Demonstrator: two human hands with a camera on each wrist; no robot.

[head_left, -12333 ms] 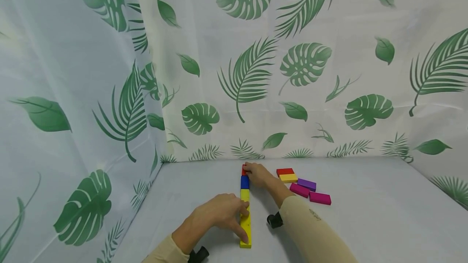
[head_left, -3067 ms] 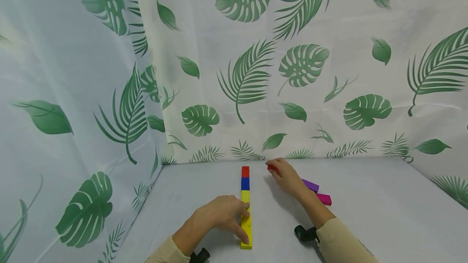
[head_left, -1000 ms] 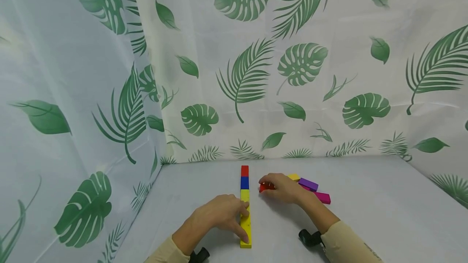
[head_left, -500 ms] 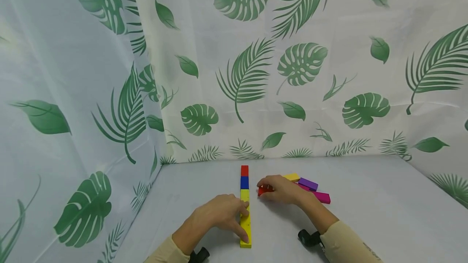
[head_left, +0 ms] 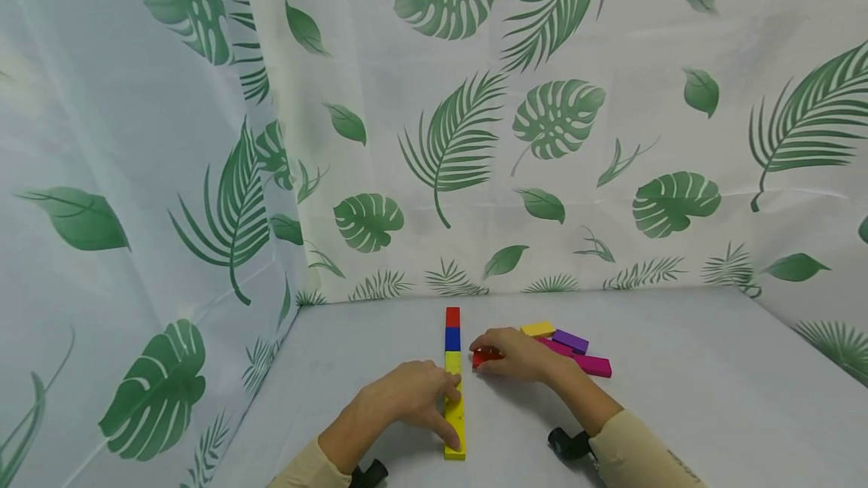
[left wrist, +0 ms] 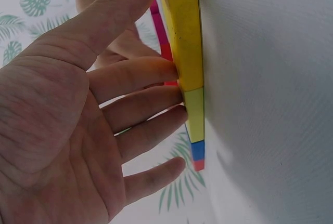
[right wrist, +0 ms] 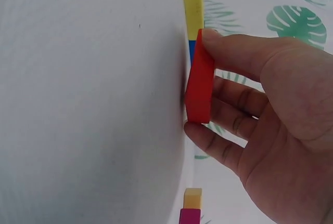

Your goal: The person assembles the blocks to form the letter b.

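Note:
A row of blocks runs straight away from me: a long yellow block (head_left: 456,428), a paler yellow block (left wrist: 194,115), a blue block (head_left: 453,339) and a red end block (head_left: 453,317). My left hand (head_left: 410,398) rests along the yellow part, thumb on its near end and straight fingers touching its side. To the right of the row, my right hand (head_left: 518,355) pinches a second red block (right wrist: 200,86) between thumb and fingers, close over the table. That block is beside the row, with a small gap in the head view.
To the right, behind the right hand, lie a yellow block (head_left: 538,329), a purple block (head_left: 570,341) and two magenta blocks, the nearer magenta block (head_left: 592,365) fully in sight. A leaf-patterned curtain (head_left: 475,247) closes off the table (head_left: 678,398) at the back and sides.
The right hand has left the row's far end, taken the second red block from the loose group, and brought it left and nearer, toward the row. The left hand has stayed put.

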